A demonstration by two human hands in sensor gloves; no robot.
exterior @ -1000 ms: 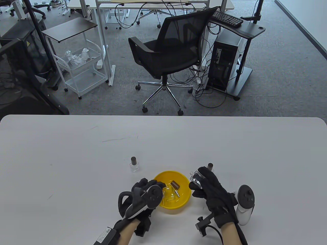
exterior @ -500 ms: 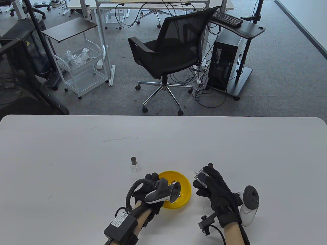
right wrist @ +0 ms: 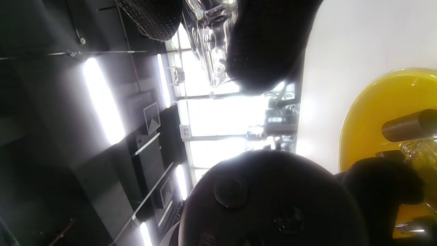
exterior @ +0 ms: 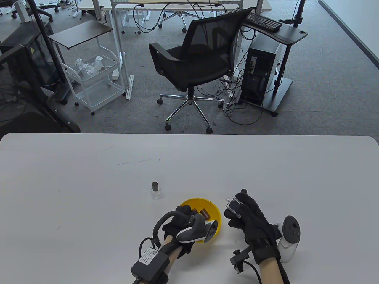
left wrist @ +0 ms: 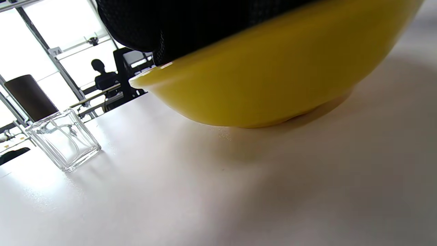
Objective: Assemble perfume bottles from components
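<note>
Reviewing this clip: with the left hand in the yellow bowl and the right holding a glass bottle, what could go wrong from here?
1. The left hand presses over the bowl rim; the bowl looks tipped, so the brown cap could spill out.
2. The right hand holds the glass bottle off the table by fingertips; a slip could drop it.
3. The finished bottle stands near the bowl; a sliding bowl could topple it.
</note>
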